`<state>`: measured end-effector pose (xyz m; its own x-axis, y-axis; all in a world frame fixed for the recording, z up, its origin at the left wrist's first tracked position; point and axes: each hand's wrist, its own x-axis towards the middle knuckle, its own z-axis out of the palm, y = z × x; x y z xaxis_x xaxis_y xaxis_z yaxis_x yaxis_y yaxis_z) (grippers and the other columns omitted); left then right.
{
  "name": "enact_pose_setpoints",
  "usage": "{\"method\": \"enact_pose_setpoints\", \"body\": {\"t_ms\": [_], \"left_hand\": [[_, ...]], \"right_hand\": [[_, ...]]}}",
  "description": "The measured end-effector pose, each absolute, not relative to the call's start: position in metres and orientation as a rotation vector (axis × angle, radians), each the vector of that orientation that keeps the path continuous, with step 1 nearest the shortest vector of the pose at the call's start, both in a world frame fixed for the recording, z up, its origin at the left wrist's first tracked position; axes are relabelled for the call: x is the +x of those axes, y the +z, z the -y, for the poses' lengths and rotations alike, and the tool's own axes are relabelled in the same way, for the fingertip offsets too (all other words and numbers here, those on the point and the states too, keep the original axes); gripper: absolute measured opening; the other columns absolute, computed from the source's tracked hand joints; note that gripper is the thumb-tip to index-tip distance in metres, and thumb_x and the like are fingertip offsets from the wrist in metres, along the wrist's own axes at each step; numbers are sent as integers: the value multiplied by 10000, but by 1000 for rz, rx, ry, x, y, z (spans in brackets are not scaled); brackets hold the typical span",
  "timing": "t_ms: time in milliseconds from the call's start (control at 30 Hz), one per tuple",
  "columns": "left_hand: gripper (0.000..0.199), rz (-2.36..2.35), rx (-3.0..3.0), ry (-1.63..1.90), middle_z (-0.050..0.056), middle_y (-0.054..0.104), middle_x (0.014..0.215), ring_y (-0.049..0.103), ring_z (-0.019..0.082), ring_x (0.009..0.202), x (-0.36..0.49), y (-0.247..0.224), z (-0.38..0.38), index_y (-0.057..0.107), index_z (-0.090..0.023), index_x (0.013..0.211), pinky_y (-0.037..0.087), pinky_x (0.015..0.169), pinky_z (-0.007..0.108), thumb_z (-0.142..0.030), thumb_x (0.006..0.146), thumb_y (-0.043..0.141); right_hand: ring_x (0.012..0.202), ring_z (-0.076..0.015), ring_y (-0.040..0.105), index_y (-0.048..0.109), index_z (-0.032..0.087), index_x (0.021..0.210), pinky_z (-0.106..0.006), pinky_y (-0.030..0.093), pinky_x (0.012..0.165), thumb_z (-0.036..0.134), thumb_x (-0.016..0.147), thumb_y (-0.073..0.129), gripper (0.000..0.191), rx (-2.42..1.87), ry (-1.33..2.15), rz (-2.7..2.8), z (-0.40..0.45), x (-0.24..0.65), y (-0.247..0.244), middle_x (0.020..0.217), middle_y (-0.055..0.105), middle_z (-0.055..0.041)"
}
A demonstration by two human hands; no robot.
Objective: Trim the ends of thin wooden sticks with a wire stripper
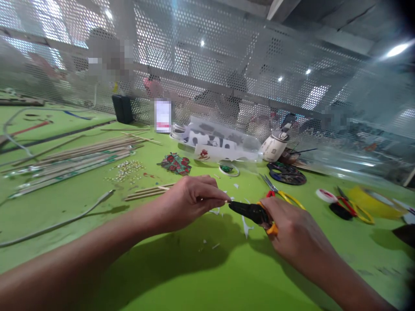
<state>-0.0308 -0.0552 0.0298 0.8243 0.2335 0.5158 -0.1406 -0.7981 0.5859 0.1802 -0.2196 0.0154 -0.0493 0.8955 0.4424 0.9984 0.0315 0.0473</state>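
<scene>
My right hand point(293, 220) is wrapped around the orange handles of black-jawed pruning shears point(248, 211), which point left. Close to their tip, my left hand point(191, 198) is closed in a pinch. A tiny pale bit shows at its fingertips, too small to name. Several thin wooden sticks point(142, 193) lie just behind my left wrist, partly hidden by the hand. White paper scraps point(246, 226) are scattered on the green table point(207, 280) below the shears. Scissors with red and yellow handles point(279, 192) rest right behind my right hand.
Long sticks point(81, 153), small beads point(126, 170) and a red-green cut-out pile point(177, 163) lie left. A grey cable point(65, 222) crosses the left front. A lit phone point(163, 115), plastic roll point(223, 140) and white bottle point(274, 146) stand behind. Yellow tape point(378, 203) lies right.
</scene>
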Motion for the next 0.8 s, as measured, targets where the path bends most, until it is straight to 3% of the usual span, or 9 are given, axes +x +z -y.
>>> {"method": "enact_pose_setpoints", "body": {"t_ms": [800], "left_hand": [[235, -15, 2400, 760, 54, 638, 739, 571, 110, 661, -32, 29, 56, 753, -114, 1017, 446, 613, 222, -201, 951, 545]], "right_hand": [[674, -207, 560, 502, 218, 904, -302, 341, 600, 38, 754, 433, 244, -2004, -424, 2026, 225, 182, 11, 758, 595, -30]]}}
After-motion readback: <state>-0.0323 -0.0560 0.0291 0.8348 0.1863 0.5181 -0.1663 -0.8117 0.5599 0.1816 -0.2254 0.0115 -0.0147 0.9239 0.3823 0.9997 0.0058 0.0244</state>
